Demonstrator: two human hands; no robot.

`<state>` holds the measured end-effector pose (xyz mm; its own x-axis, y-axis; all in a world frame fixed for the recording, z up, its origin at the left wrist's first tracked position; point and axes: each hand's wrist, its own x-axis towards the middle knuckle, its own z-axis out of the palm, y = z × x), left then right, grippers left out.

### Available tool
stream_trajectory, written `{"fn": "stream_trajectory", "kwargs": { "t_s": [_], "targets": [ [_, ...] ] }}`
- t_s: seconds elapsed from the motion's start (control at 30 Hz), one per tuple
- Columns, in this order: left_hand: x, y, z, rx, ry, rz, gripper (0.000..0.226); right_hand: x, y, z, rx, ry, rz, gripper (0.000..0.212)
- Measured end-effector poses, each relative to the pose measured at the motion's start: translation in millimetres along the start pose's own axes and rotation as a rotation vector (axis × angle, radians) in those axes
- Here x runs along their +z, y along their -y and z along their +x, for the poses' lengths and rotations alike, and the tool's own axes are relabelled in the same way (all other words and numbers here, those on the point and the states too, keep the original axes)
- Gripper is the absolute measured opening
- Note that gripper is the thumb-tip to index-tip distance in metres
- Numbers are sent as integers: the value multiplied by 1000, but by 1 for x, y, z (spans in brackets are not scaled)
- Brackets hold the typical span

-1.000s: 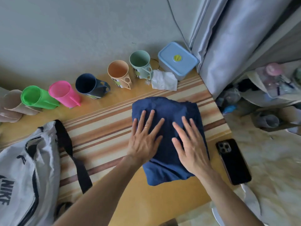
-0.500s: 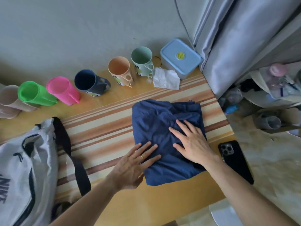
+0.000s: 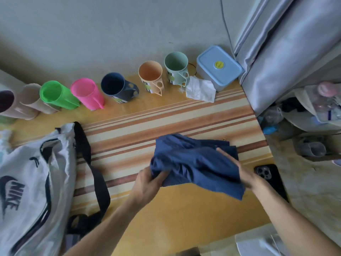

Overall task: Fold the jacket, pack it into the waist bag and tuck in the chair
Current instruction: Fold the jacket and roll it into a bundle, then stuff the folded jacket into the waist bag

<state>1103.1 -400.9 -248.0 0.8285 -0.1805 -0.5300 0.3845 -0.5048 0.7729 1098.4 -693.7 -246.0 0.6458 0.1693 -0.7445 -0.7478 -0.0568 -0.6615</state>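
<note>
The folded dark blue jacket (image 3: 195,161) is lifted a little off the striped wooden table (image 3: 129,130), near its right side. My left hand (image 3: 145,183) grips the bundle's lower left corner. Holding the right side is my right hand (image 3: 239,170), its fingers on top and its palm mostly hidden behind the cloth. The white waist bag (image 3: 27,182) with a black strap (image 3: 96,178) lies at the table's left, apart from the jacket. A pale chair edge (image 3: 258,242) shows at the bottom right.
Several coloured plastic mugs (image 3: 86,93) line the wall at the back. A blue lidded box (image 3: 218,67) and a crumpled tissue (image 3: 200,89) sit at the back right. A black phone (image 3: 267,176) lies by the right edge. A grey curtain (image 3: 287,52) hangs at right.
Both hands went from pressing flat on the jacket to gripping its sides. The jacket has come up off the table and is more bunched.
</note>
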Motion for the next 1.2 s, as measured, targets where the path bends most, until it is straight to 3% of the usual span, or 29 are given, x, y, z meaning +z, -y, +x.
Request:
{"fn": "stream_trajectory", "kwargs": {
  "t_s": [0.07, 0.1, 0.23, 0.3, 0.37, 0.47, 0.53, 0.63, 0.73, 0.8, 0.87, 0.93, 0.97, 1.03, 1.07, 1.2],
  "targets": [
    [6, -12, 17, -140, -135, 17, 51, -2, -7, -9, -74, -40, 274, 99],
    [11, -19, 28, -186, -185, 73, 53, -2, -10, -13, -122, -99, 291, 99],
    [27, -36, 57, -350, -392, 296, 60, 23, -8, -4, -218, -574, -387, 80],
    [33, -38, 59, -385, -465, 307, 70, 36, -7, 12, -169, -842, -695, 89],
    [35, -36, 63, -431, -461, 272, 84, 39, -8, 31, -24, -934, -787, 103],
    [31, -32, 67, -454, -327, 80, 97, 41, -5, 45, 146, -898, -776, 123],
    [33, -34, 65, -413, -297, -1, 85, 42, 0, 47, 181, -882, -659, 123],
    [43, -49, 51, -261, -435, 222, 57, 42, 7, 44, 165, -836, -433, 85],
    [59, -68, 35, -96, -531, 368, 53, 53, 16, 26, -1, -731, -213, 37],
    [67, -72, 25, 44, -505, 330, 52, 71, 22, 9, -109, -626, -58, 27],
    [69, -71, 11, 219, -418, 268, 53, 89, 26, -6, -183, -475, 90, 41],
    [64, -65, -7, 385, -232, 200, 60, 100, 25, -13, -201, -402, 118, 67],
    [58, -61, -17, 426, -119, 148, 64, 103, 25, -14, -202, -400, 110, 68],
    [40, -53, -37, 403, 22, 31, 61, 107, 27, -17, -221, -404, 104, 45],
    [29, -48, -45, 375, -1, -13, 57, 109, 28, -18, -234, -395, 118, 32],
    [-20, -27, -68, 92, -381, -70, 39, 131, 37, -28, -217, -275, 209, 17]
  ]
}}
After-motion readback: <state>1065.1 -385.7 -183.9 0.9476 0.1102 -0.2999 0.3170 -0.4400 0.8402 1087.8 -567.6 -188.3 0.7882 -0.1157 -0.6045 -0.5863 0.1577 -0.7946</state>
